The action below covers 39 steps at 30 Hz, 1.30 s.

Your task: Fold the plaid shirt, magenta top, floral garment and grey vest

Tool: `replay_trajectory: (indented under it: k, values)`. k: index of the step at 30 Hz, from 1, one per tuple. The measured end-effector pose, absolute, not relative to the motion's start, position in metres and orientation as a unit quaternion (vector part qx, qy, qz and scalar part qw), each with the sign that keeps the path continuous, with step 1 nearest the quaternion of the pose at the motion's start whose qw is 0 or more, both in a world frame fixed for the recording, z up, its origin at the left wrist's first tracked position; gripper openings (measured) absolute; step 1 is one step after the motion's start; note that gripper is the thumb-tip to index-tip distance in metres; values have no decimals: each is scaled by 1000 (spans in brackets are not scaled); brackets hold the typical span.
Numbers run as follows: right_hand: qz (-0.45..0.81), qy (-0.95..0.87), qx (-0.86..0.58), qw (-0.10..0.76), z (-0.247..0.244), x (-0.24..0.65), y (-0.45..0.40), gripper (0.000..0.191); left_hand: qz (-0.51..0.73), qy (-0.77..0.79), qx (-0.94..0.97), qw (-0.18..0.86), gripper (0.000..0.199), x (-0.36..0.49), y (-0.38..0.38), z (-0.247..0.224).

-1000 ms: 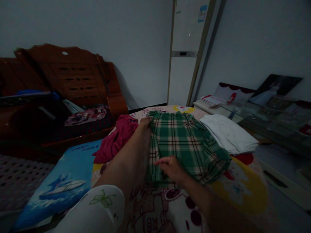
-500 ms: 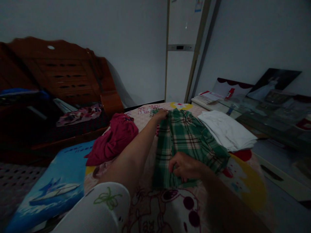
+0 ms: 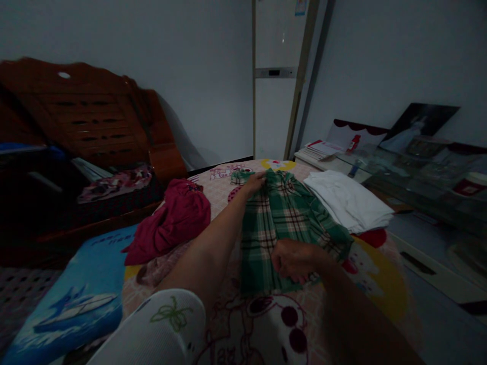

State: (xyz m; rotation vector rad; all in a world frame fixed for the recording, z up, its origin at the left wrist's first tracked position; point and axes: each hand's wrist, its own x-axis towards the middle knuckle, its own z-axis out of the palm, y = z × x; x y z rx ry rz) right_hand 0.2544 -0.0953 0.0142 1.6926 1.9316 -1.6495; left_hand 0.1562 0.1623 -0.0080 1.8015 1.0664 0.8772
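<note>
Patterned cloth (image 3: 243,324) below, left hand (image 3: 256,182) outstretched, right hand (image 3: 294,258) nearer, fingers of both pinched on plaid shirt (image 3: 289,213)

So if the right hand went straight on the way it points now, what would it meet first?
Leaving aside the green plaid shirt beneath it, the right hand would likely meet the left forearm, across to its left; depth is hard to judge.

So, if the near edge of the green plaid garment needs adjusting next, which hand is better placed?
Probably the right hand: it is curled over the garment, close to that edge, while the left hand is at the far end.
</note>
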Motion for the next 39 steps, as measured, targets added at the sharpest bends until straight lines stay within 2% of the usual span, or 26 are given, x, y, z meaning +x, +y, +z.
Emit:
replay_trajectory:
  k: [2,4,7,9,12,16,20,25,32,39]
  values:
    - [-519,655,548,34,17,256,-95,6,394,460,705,369,48,147,165,-9]
    - [-471,706,528,-19,24,255,-95,4,404,518,688,308,47,133,167,-12]
    - [-408,767,482,-115,29,242,-97,5,341,610,678,227,42,112,167,-18]
    - [-387,791,457,-124,23,225,-102,10,290,642,684,188,38,103,165,-23]
    - [-274,853,434,-92,0,197,-119,18,267,639,698,180,36,100,163,-29]
    - [-22,903,407,-133,-28,177,-150,29,255,640,702,181,40,106,166,-32]
    - [91,917,362,-139,-33,175,-170,27,275,616,708,208,40,113,168,-35]
    - [117,918,348,-150,-32,177,-170,27,299,616,691,231,31,116,172,-36]
    - [53,917,365,-153,-28,180,-166,25,341,607,629,346,13,113,181,-36]
    - [34,915,376,-143,-26,178,-164,25,328,547,620,456,27,120,178,-34]
